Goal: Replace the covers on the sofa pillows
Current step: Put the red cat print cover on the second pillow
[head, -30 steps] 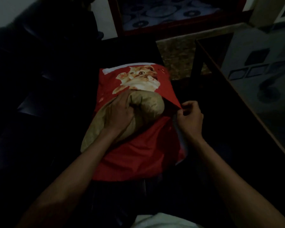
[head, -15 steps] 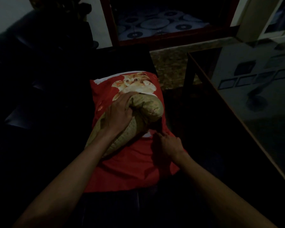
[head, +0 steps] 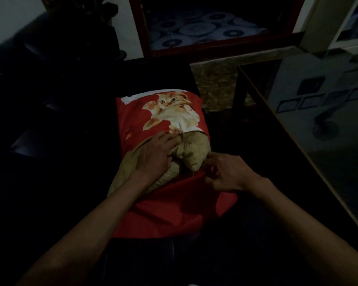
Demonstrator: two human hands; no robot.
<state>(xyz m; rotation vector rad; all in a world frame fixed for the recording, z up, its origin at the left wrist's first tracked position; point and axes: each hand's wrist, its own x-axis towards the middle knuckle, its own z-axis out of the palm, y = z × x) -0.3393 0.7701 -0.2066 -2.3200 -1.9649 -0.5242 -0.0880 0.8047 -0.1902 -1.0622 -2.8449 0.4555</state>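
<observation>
A red pillow cover (head: 174,207) with an orange kitten print lies on the dark sofa seat in front of me. A tan inner pillow (head: 196,149) sticks partly out of the cover's opening, its far end tucked under the kitten print. My left hand (head: 155,155) lies on top of the tan pillow, fingers curled into its fabric. My right hand (head: 225,172) is at the pillow's right corner, fingertips pinching the red edge of the cover's opening.
The black leather sofa (head: 50,131) runs along the left and under the pillow. A glass-topped table with a dark frame (head: 293,145) stands close on the right. A red wooden frame and patterned fabric (head: 194,32) lie beyond the sofa. The room is dim.
My right hand left the cover's right edge, dropped onto the red fabric, and now pinches the opening by the pillow's corner. My left hand stayed on the tan pillow, which sits deeper under the print.
</observation>
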